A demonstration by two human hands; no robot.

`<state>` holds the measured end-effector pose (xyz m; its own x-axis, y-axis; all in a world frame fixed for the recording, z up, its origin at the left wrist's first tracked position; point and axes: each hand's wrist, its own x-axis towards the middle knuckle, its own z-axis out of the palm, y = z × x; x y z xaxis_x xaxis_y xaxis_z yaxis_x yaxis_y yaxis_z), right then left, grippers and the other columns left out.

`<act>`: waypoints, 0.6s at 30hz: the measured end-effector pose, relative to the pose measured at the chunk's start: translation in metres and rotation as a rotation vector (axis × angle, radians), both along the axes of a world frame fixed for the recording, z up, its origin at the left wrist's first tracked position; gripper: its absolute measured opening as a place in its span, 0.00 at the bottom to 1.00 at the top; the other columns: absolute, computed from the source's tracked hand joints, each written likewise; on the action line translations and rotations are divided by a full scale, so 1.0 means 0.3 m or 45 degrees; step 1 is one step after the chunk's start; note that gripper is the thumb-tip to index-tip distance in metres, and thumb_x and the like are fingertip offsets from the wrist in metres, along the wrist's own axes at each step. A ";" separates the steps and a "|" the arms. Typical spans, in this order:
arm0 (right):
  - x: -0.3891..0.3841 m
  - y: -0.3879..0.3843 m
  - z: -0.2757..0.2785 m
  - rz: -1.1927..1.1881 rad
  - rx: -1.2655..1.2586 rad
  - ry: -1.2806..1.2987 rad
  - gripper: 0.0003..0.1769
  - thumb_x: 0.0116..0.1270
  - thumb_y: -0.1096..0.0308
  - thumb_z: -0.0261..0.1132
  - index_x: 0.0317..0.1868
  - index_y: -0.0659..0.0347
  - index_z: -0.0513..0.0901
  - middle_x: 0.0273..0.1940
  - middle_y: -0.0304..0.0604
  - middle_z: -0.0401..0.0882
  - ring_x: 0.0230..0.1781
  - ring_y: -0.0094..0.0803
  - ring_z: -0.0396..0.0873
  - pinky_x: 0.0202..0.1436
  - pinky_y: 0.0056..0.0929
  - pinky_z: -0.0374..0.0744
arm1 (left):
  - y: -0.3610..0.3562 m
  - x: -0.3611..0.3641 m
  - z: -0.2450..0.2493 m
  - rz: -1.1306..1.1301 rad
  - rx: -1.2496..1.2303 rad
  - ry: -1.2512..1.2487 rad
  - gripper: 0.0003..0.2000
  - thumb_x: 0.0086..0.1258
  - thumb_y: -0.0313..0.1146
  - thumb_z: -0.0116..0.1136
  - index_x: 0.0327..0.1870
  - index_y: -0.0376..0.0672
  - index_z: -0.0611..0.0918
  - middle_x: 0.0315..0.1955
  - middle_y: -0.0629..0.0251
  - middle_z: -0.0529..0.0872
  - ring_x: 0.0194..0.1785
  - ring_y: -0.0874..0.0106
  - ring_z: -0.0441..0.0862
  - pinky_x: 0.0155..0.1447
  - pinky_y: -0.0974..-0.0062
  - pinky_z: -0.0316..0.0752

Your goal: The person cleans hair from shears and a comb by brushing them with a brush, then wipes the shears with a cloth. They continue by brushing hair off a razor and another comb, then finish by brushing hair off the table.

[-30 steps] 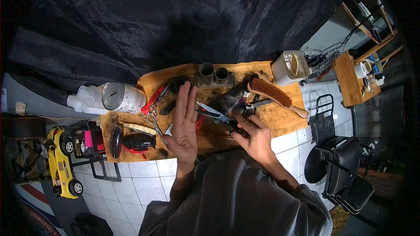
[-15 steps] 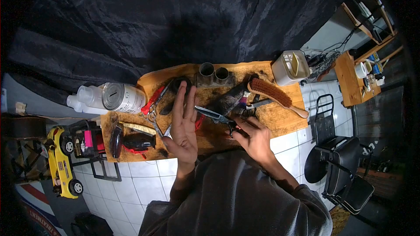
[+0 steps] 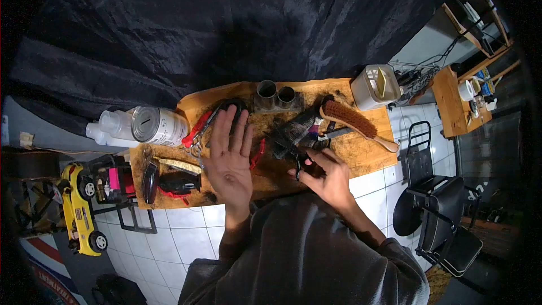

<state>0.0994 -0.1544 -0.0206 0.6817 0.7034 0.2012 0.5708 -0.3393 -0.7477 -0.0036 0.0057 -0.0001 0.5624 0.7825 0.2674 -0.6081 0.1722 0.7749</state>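
Fabric (image 3: pixel 333 254), dark and loosely folded, is seen nearest, with the forearms extended past it. The left hand (image 3: pixel 228 172) is held wide open and empty, its palm turned up toward the camera and its fingers stretched over the tabletop (image 3: pixel 370 158). By the right hand (image 3: pixel 327 178), a pair of black-handled scissors (image 3: pixel 298 168) is gripped, thumb and fingers bent at the handles; the blades are lost against dark items behind, so their spread cannot be told.

At the tabletop's near left, a black clipper (image 3: pixel 150 183) is laid beside a dark tool (image 3: pixel 179 182) with red parts, and a pale yellowish strip (image 3: pixel 176 164) is placed just beyond them. Metal finger rings (image 3: pixel 196 151) are partly covered by the left hand, near a red-handled item (image 3: pixel 197 129). Past the right hand, a dark mesh-like bundle (image 3: pixel 299 127) and a wooden brush (image 3: pixel 353 121) with brown bristles are found.

Farther back, two metal cups (image 3: pixel 266 89) are stood side by side, between a white can (image 3: pixel 161 126) on the left and a pale square container (image 3: pixel 375 87) on the right. Behind everything, a black curtain (image 3: pixel 226 28) is hung.
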 end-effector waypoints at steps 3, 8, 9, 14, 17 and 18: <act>0.000 -0.006 -0.010 -0.008 -0.014 0.063 0.24 0.49 0.64 0.77 0.46 0.66 0.84 0.31 0.46 0.81 0.26 0.36 0.80 0.31 0.31 0.78 | -0.016 0.000 0.027 0.241 0.276 0.503 0.22 0.77 0.38 0.50 0.65 0.34 0.68 0.63 0.48 0.70 0.63 0.61 0.74 0.66 0.67 0.69; 0.009 -0.037 -0.061 0.081 -0.027 0.397 0.26 0.51 0.61 0.77 0.48 0.66 0.83 0.36 0.49 0.84 0.24 0.40 0.81 0.31 0.33 0.78 | -0.021 -0.020 0.027 0.286 0.171 0.781 0.12 0.71 0.27 0.58 0.52 0.33 0.76 0.41 0.59 0.84 0.42 0.73 0.83 0.47 0.78 0.78; 0.008 -0.038 -0.040 0.096 -0.021 0.435 0.27 0.51 0.61 0.77 0.49 0.66 0.82 0.36 0.48 0.83 0.23 0.39 0.80 0.31 0.32 0.78 | -0.015 -0.045 0.026 0.215 0.108 0.935 0.11 0.71 0.27 0.58 0.51 0.34 0.76 0.39 0.59 0.84 0.41 0.73 0.83 0.46 0.78 0.78; -0.010 -0.044 -0.015 0.111 0.110 0.453 0.30 0.51 0.62 0.77 0.53 0.66 0.80 0.36 0.46 0.81 0.24 0.32 0.76 0.31 0.29 0.77 | -0.027 -0.060 0.073 0.191 0.051 1.065 0.08 0.72 0.24 0.55 0.49 0.33 0.78 0.45 0.56 0.83 0.47 0.72 0.82 0.52 0.77 0.77; -0.018 -0.044 0.011 0.057 0.078 0.337 0.30 0.50 0.65 0.77 0.54 0.66 0.79 0.36 0.45 0.79 0.26 0.31 0.76 0.32 0.28 0.76 | -0.057 -0.018 0.004 0.356 0.422 0.684 0.09 0.72 0.23 0.54 0.50 0.33 0.78 0.50 0.53 0.80 0.52 0.70 0.81 0.59 0.74 0.75; -0.026 -0.050 0.019 0.030 0.091 0.361 0.31 0.50 0.65 0.77 0.54 0.66 0.79 0.36 0.45 0.78 0.26 0.31 0.75 0.32 0.28 0.76 | -0.058 -0.031 0.003 0.310 0.534 0.766 0.10 0.72 0.23 0.54 0.51 0.33 0.78 0.52 0.53 0.79 0.54 0.69 0.80 0.61 0.73 0.74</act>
<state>0.0917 -0.1693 -0.0150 0.7014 0.7106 0.0551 0.3431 -0.2688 -0.9000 -0.0129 -0.0118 0.0008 0.5296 0.8036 0.2716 -0.0445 -0.2934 0.9550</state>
